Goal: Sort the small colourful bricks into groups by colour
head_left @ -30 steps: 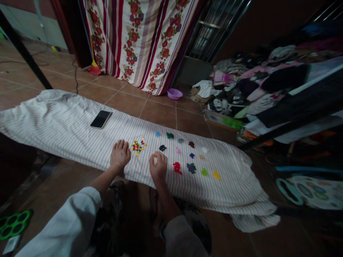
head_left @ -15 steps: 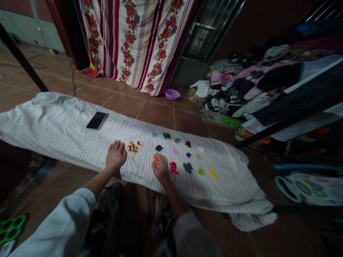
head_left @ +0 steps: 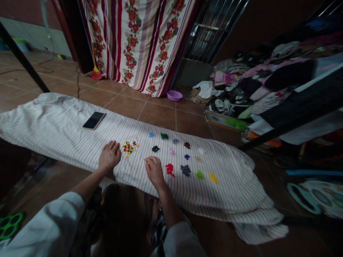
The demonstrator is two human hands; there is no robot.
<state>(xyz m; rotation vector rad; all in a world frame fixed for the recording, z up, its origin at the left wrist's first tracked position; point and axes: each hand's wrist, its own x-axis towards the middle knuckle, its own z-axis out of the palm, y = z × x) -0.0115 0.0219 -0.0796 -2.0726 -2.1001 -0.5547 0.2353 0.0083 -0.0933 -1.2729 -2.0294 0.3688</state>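
Note:
My left hand [head_left: 109,156] lies flat on the striped cloth [head_left: 64,137], its fingers stretched out beside a mixed heap of tiny coloured pieces [head_left: 130,146] in yellow, red, green and white. My right hand [head_left: 155,170] is over the small orange pieces [head_left: 149,165], which show only in part under its curled fingers. Its thumb and fingertips are drawn together; whatever they hold is too small to make out. Right of that hand are single-colour piles: red pieces [head_left: 169,170], dark grey pieces [head_left: 185,170], lime pieces [head_left: 199,174] and yellow pieces [head_left: 213,177]. Black pieces [head_left: 155,149] lie just beyond it.
Farther back on the cloth are more small piles, including dark green pieces [head_left: 164,136] and brown pieces [head_left: 187,145]. A phone [head_left: 94,120] lies at the left. A purple basin [head_left: 174,95] stands on the tiled floor, and clothes [head_left: 254,84] are heaped at the right.
My right hand has shifted left and now covers most of the orange pile that showed before. The whole view has turned slightly; my left hand stays beside the mixed heap.

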